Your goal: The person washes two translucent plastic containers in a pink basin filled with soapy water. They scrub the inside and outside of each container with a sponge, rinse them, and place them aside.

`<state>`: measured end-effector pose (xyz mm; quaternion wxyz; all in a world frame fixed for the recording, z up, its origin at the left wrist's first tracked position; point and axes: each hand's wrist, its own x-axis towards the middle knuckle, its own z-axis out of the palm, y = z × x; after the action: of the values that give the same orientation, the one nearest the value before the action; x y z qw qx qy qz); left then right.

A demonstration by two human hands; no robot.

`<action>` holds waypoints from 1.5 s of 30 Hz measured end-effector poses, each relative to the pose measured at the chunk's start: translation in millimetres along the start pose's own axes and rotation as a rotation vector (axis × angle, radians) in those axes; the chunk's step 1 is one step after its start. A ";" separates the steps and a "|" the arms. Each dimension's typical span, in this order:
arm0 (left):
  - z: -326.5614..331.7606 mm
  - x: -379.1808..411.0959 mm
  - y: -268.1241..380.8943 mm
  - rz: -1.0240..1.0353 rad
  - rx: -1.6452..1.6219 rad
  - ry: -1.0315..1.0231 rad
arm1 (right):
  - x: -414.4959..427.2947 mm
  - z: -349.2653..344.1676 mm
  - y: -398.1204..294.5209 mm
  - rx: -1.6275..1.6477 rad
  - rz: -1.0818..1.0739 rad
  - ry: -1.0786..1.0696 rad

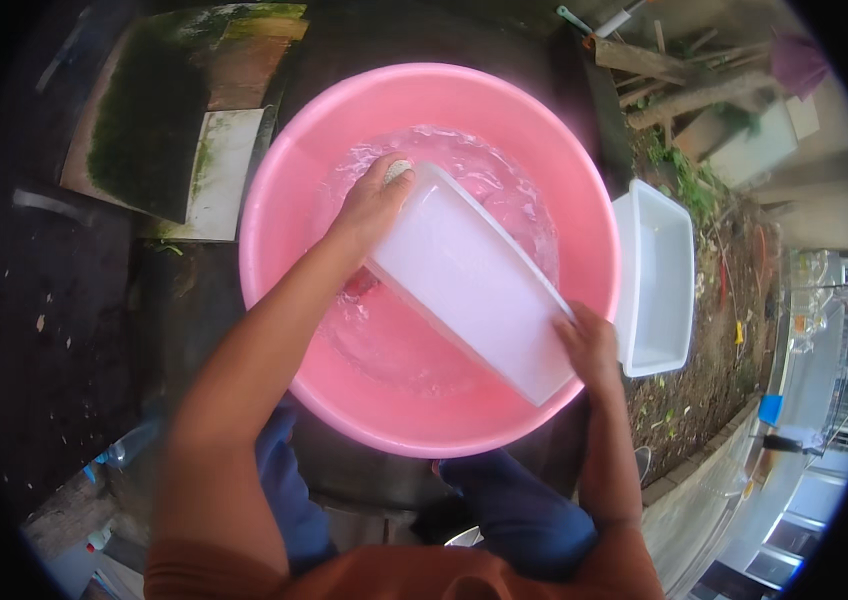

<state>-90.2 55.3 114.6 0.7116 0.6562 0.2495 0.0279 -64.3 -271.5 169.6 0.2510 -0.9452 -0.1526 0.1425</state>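
Note:
A large round pink plastic basin (431, 424) with rippling water in its bottom stands before me. Over it I see a white rectangular plastic container (473, 289), tilted, lying diagonally from upper left to lower right. My left hand (379, 195) is at its upper left end, and a pale, rough-textured pad (397, 171) shows between thumb and fingers. The container's lower right end is gripped by my right hand (587, 341), near the basin's right rim. The fingers under the container are hidden.
A second white plastic container (662, 277) stands just right of the basin. Mossy boards (225, 172) lie at the left. Wood pieces (701, 97) are piled at the upper right, above a soil bed (731, 315). A clear plastic bottle (131, 444) lies at lower left.

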 end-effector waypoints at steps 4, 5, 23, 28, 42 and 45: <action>12.0 -28.1 13.6 0.135 0.004 -0.010 | 2.2 33.7 -43.8 0.037 0.092 0.021; 9.8 -25.3 12.7 0.242 0.108 -0.014 | 1.2 34.4 -42.0 0.151 0.139 0.013; -33.1 38.4 28.5 0.436 0.366 0.125 | -12.5 20.8 -27.3 0.538 -0.058 0.233; 40.9 -37.2 108.3 0.929 0.374 -0.221 | -22.6 12.6 -14.3 0.443 -0.064 0.293; -12.5 -26.7 51.5 0.517 0.521 0.161 | -20.8 17.6 -10.6 0.666 0.025 0.314; 34.5 -78.5 85.2 0.898 0.400 -0.077 | -21.4 19.1 -25.8 0.692 0.066 0.276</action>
<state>-120.7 6.4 220.8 0.4982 0.8232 -0.0841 0.2590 -96.1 -249.6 171.2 0.5693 -0.8190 -0.0298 0.0647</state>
